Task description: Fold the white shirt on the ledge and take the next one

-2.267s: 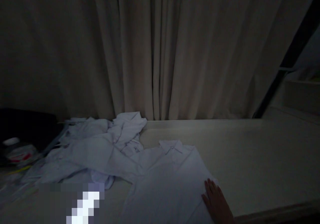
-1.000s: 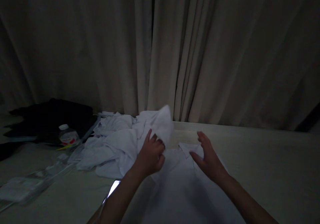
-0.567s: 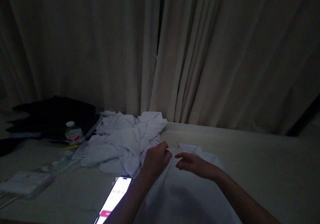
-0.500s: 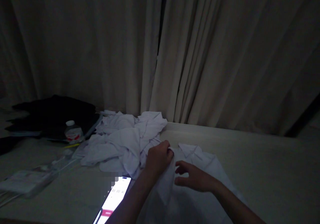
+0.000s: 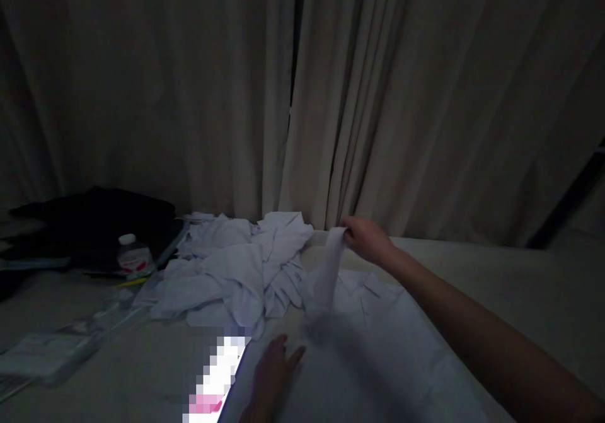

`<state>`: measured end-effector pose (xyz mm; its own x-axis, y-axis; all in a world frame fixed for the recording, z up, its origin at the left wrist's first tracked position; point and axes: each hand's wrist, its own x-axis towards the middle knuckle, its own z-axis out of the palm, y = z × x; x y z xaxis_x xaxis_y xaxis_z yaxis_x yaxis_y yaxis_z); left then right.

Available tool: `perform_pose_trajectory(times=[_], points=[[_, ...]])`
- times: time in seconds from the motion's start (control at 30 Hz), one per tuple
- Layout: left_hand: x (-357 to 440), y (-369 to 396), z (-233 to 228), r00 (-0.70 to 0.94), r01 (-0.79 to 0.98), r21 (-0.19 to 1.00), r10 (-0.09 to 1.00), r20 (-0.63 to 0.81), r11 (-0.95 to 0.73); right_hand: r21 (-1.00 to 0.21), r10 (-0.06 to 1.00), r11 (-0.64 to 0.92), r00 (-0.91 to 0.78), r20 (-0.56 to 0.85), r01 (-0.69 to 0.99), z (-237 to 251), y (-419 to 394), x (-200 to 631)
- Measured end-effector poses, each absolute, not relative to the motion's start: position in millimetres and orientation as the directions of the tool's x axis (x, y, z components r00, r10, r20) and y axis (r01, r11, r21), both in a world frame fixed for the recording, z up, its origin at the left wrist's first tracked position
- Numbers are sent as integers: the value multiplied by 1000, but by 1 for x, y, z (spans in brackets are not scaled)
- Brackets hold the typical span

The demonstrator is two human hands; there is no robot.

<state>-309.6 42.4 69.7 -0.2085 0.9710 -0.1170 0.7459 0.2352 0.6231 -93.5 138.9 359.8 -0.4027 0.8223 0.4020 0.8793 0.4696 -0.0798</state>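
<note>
A white collared shirt (image 5: 378, 335) lies spread on the pale surface in front of me. My right hand (image 5: 366, 239) is raised over its far end, fingers pinched on a strip of the white cloth, which hangs down from them to the shirt. Low at the shirt's left edge is my left hand (image 5: 278, 372), thumb and fingers apart, with nothing in it; whether it touches the cloth I cannot tell. Left of the shirt lies a crumpled heap of white garments (image 5: 227, 265). A dark shadow falls across the middle of the shirt.
A lit phone (image 5: 220, 369), partly blurred out, lies beside my left hand. Farther left are a small bottle with a white cap (image 5: 135, 256), a stack of black clothes (image 5: 94, 218) and a clear plastic package (image 5: 51, 350). A beige curtain (image 5: 212, 95) hangs behind the table (image 5: 515, 322).
My right hand has risen up and away, now gripping and lifting the white cloth. My left hand has let go of the cloth and come down toward me on the left.
</note>
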Motion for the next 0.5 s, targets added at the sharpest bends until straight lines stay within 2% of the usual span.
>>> perform_pose_trajectory(times=[0.1, 0.23, 0.33, 0.5], points=[[-292, 50, 48, -169, 785, 579, 976, -140, 219, 129, 768, 516, -524, 368, 847, 388, 147, -107], [-279, 64, 51, -112, 829, 545, 992, -55, 124, 366, 701, 536, -643, 309, 761, 406, 151, -118], [-280, 71, 54, -85, 843, 533, 996, -11, 78, 466, 671, 520, -680, 296, 716, 413, 153, -118], [-290, 76, 49, -94, 856, 510, 996, -12, 87, 538, 688, 452, -662, 297, 711, 421, 158, -103]])
